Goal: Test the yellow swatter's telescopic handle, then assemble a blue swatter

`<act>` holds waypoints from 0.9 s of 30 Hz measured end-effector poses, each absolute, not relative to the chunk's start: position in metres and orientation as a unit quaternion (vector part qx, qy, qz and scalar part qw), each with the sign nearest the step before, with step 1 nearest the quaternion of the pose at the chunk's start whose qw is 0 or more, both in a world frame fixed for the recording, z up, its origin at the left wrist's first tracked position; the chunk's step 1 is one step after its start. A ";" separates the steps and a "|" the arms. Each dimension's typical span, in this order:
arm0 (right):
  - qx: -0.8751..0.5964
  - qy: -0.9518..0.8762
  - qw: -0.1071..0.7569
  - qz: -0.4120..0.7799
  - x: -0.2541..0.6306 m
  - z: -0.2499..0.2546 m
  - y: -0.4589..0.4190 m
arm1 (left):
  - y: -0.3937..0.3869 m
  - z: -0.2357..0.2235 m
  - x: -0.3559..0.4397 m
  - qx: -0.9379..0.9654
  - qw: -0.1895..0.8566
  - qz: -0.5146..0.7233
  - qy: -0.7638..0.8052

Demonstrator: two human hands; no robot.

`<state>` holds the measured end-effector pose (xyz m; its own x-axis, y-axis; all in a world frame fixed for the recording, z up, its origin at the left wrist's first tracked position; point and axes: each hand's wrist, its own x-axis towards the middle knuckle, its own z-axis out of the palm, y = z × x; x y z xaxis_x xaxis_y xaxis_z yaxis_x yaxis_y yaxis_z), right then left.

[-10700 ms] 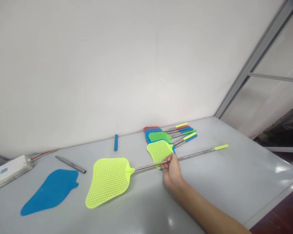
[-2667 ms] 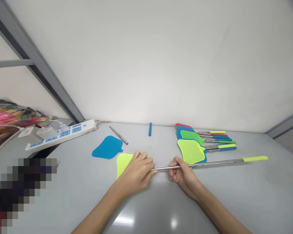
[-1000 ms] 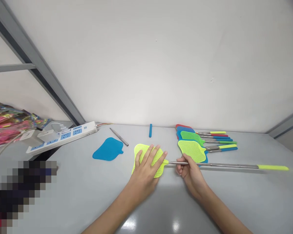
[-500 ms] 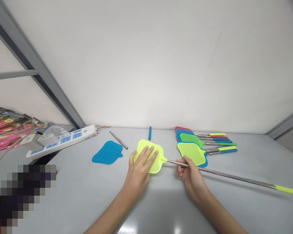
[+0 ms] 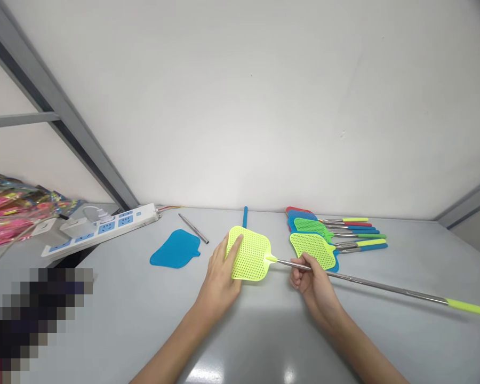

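From my head view, the yellow fly swatter [image 5: 252, 254] spans the gap between my hands over the desk [image 5: 260, 336]: left hand [image 5: 221, 273] gripping its left edge, right hand [image 5: 310, 278] grasping the metal rod [image 5: 378, 285] near the neck

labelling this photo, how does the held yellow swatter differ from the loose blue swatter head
The yellow swatter has a metal rod; the blue swatter head has none. The left hand and right hand hold the yellow swatter; the blue swatter head lies on the table. Both blades narrow at one end.
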<state>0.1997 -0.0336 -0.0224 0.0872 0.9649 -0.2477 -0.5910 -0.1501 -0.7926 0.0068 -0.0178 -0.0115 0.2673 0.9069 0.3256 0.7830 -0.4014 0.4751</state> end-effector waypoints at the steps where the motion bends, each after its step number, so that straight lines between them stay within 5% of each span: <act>1: -0.414 -0.229 0.611 0.634 0.200 -0.023 -0.033 | -0.019 -0.010 0.008 0.785 0.140 0.282 0.533; 7: -0.425 -0.236 0.620 0.616 0.204 -0.024 -0.032 | -0.027 -0.001 0.012 0.761 0.273 0.271 0.522; 27: -0.460 -0.254 0.585 0.618 0.202 -0.021 -0.034 | -0.016 -0.006 0.012 0.494 0.484 0.488 0.533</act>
